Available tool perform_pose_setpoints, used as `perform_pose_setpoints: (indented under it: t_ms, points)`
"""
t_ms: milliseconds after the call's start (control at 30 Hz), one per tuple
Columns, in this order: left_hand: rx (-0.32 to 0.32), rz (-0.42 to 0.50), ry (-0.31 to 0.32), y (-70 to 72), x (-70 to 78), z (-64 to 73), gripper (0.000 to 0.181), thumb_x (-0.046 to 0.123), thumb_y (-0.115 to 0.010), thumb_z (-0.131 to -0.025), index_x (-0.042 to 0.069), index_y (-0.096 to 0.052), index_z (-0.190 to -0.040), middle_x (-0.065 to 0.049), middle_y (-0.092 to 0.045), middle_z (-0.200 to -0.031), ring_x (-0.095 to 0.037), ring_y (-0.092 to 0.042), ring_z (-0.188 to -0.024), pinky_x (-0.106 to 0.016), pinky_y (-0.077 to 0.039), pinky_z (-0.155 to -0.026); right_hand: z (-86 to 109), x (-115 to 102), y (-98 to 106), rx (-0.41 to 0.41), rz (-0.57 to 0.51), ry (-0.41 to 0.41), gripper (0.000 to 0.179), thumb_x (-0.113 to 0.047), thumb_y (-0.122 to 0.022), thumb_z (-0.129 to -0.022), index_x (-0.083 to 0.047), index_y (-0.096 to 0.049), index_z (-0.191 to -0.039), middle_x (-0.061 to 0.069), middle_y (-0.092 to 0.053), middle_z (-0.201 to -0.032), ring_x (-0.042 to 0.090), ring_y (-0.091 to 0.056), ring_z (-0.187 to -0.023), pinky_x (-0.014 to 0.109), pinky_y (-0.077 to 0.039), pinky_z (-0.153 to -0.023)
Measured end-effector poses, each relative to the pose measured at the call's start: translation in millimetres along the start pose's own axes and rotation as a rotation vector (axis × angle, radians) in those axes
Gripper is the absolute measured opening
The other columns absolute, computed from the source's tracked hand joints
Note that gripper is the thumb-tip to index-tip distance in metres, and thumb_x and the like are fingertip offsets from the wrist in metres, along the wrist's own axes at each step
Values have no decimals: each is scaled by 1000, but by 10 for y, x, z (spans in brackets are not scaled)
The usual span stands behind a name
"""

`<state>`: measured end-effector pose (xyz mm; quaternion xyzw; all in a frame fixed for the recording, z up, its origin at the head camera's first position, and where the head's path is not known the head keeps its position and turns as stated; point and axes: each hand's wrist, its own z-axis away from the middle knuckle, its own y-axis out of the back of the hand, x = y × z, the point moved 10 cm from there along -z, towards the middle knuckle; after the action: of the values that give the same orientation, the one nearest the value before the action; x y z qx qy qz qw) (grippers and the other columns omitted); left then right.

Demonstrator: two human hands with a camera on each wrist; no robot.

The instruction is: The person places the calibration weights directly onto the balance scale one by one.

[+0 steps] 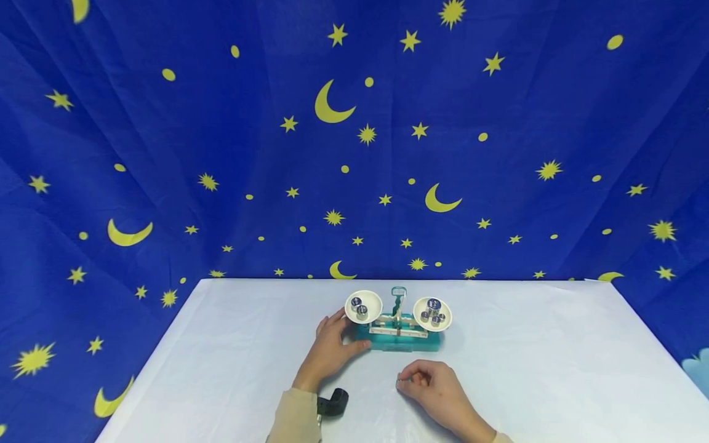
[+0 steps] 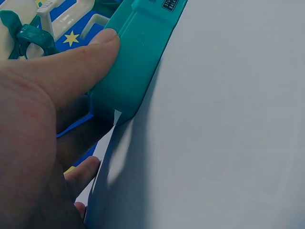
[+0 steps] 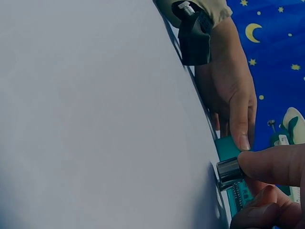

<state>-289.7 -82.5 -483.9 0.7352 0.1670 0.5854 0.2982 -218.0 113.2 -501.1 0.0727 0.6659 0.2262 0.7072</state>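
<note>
A small balance scale with a green base [image 1: 404, 343] and two white pans stands on the table. My left hand [image 1: 329, 352] grips the left end of the base; in the left wrist view its thumb [image 2: 102, 45] lies on the green plastic. Two metal weights sit in the left pan [image 1: 374, 300]. The right pan [image 1: 446, 311] bears one bigger weight [image 1: 434, 304] and several small ones. In front of the scale my right hand [image 1: 440, 391] pinches a small shiny cylindrical weight [image 3: 229, 172] between thumb and fingers.
A white table [image 1: 554, 363] extends to both sides of the scale. Behind it hangs a blue cloth [image 1: 266, 154] with yellow moons and stars. A black wrist device [image 1: 333, 403] sits by the left sleeve [image 1: 296, 415].
</note>
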Motion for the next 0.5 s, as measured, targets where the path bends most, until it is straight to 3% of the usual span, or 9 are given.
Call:
perform_pose_setpoints:
  t_ms: [500]
  points:
    - [-1, -4, -14, -8, 9, -12, 68, 38, -80, -84, -3, -59, -135, -23, -48, -149, -40, -36, -143, -61, -10, -121, -4, 3, 19, 13, -2, 2, 12, -21, -80, -83, -11, -73, -88, -5, -57, -66, 5, -47, -58, 19, -40, -50]
